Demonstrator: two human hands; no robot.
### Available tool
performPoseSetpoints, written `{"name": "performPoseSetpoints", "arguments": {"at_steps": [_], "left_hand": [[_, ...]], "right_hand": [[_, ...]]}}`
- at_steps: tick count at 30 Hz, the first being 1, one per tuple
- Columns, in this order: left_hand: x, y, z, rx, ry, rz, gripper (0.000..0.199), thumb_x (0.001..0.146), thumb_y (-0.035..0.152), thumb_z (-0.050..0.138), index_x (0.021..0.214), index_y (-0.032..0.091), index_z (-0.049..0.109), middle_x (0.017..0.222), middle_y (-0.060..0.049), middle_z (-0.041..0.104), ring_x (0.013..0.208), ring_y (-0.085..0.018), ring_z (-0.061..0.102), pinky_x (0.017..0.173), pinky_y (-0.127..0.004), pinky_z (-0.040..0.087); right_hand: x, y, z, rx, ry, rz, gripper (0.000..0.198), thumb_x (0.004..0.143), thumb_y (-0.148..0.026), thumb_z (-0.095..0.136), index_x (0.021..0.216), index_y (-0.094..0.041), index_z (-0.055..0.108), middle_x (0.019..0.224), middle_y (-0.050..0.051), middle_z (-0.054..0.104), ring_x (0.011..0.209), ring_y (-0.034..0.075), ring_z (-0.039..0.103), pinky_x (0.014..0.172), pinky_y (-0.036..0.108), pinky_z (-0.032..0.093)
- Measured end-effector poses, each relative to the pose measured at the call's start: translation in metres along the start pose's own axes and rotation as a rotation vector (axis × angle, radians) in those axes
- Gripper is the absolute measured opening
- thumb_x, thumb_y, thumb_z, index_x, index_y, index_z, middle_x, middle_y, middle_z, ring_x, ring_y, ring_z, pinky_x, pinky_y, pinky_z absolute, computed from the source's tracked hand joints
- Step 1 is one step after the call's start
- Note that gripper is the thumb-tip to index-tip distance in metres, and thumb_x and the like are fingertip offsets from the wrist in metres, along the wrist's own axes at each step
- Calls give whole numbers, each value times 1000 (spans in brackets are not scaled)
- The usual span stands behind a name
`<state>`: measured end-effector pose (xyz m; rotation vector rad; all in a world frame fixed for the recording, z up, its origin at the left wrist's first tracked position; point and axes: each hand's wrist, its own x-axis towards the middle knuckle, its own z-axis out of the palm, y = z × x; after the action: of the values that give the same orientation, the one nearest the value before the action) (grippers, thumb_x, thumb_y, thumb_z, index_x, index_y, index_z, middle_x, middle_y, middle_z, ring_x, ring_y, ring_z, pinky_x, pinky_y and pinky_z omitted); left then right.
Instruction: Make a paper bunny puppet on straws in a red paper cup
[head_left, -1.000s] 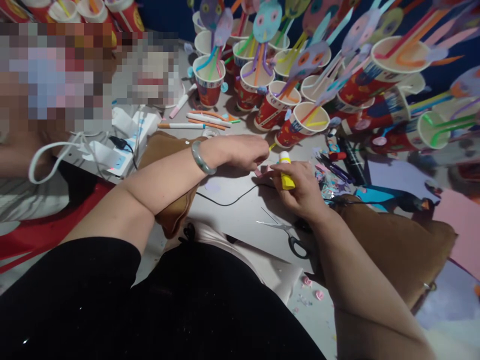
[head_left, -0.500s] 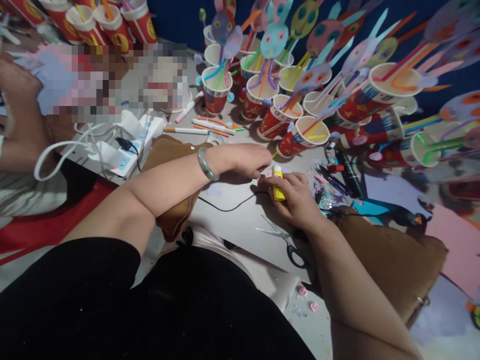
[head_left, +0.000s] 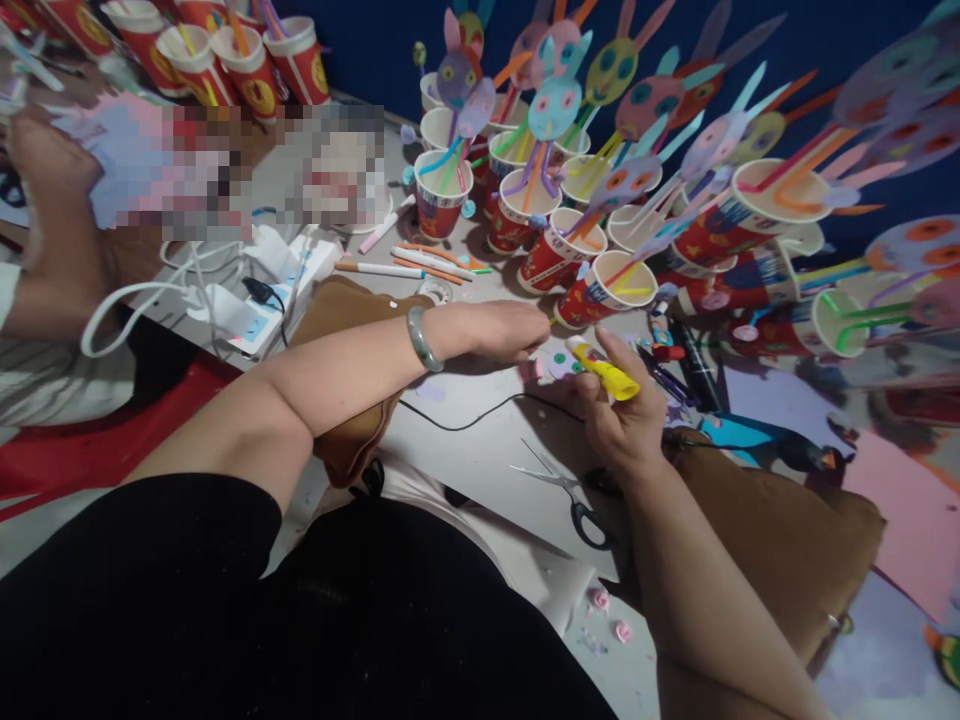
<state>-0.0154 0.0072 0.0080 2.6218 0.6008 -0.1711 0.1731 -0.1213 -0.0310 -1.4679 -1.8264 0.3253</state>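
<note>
Hard to make out: the fingertips of the left hand (head_left: 502, 332), curled down at 10 o'clock from the right hand (head_left: 630, 410); cannot tell whether grasping anything. Between the 2 hands, on the table (head_left: 480, 445), a pale green-spotted disc (head_left: 558, 358), small and partly covered. Just at 3 o'clock from the disc, grasped between right thumb and fingers, a bright yellow tube (head_left: 612, 377), tilted, whitish at the 10 o'clock end, wider at the 4 o'clock end.
</note>
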Motion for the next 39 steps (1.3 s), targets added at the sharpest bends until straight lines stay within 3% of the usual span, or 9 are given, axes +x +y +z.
{"name": "performPoseSetpoints", "arguments": {"at_steps": [3, 8, 15, 25, 29, 35, 39], "left_hand": [[1, 0, 0, 26, -1, 7, 25, 84, 16, 56, 98, 13, 77, 99, -13, 73, 85, -21, 63, 72, -31, 40], [1, 1, 1, 40, 18, 10, 24, 84, 15, 55, 95, 14, 76, 98, -12, 74, 83, -21, 63, 69, -31, 39], [2, 1, 1, 27, 31, 20, 23, 83, 14, 56, 93, 13, 77, 94, -13, 74, 78, -20, 62, 67, -31, 39], [3, 2, 3, 30, 62, 20, 22, 85, 14, 57, 94, 12, 78, 98, -16, 76, 80, -22, 63, 67, -32, 39], [3, 3, 2, 32, 48, 10, 24, 85, 13, 57, 97, 13, 78, 100, -16, 76, 81, -21, 64, 69, -32, 41], [0, 5, -1, 25, 20, -16, 22, 84, 12, 58, 94, 13, 78, 99, -15, 76, 81, -22, 64, 65, -31, 38], [0, 4, -2, -5, 25, -19, 19, 81, 13, 61, 90, 13, 78, 92, -13, 75, 76, -21, 63, 63, -31, 37]], "right_hand": [[0, -2, -1, 21, 54, -5, 33, 97, -49, 56, 117, -27, 69, 106, 9, 75, 94, 29, 71, 84, 47, 56], [0, -1, 5, -55, 2, 43, 28, 92, -51, 62, 102, -25, 65, 90, 7, 72, 77, 25, 67, 70, 42, 54], [5, 5, 15, -131, -109, -100, 23, 92, -48, 61, 97, -26, 64, 88, 7, 70, 84, 28, 62, 75, 45, 53], [9, 5, 20, -130, -157, -43, 20, 89, -46, 61, 90, -25, 63, 80, 6, 68, 80, 28, 60, 72, 44, 52], [10, 2, 17, -105, -122, -11, 22, 87, -48, 61, 85, -26, 61, 76, 5, 67, 75, 27, 61, 67, 43, 52], [10, 1, 10, -37, 70, 99, 16, 87, -40, 61, 84, -25, 58, 72, 3, 65, 61, 22, 59, 60, 38, 49], [8, 3, 15, -57, 14, 44, 22, 88, -47, 62, 87, -25, 60, 78, 5, 68, 70, 25, 62, 66, 42, 51]]}}
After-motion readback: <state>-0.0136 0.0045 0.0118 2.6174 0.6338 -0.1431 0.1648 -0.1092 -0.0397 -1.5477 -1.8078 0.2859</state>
